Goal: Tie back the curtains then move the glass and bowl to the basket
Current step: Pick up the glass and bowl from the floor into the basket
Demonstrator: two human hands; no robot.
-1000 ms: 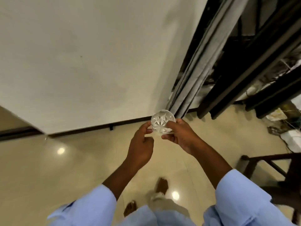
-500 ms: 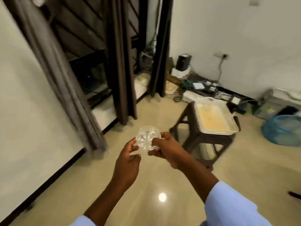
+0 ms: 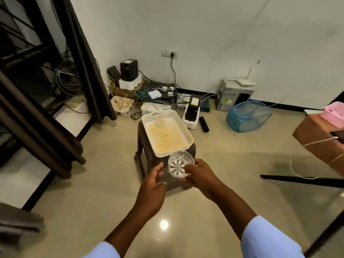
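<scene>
We are on the carrying step: our right hand (image 3: 200,172) pinches the rim of the cut-glass bowl (image 3: 180,164) between thumb and fingers, just below centre frame, while our left hand (image 3: 153,183) hovers beside it with fingers loosely curled, close to the bowl but seemingly not gripping it. The bowl hangs just short of the near edge of the white perforated basket (image 3: 183,127), which sits on the dark stool (image 3: 142,138) at centre frame. A small clear glass (image 3: 160,123) already appears to stand in the far end of the basket, so we judge the bowl to be the last item. The dark curtains (image 3: 87,67) hang at upper left. Next we would need to bring the bowl forward over the rim and lower it level onto the bare floor of the basket, clear of the glass
</scene>
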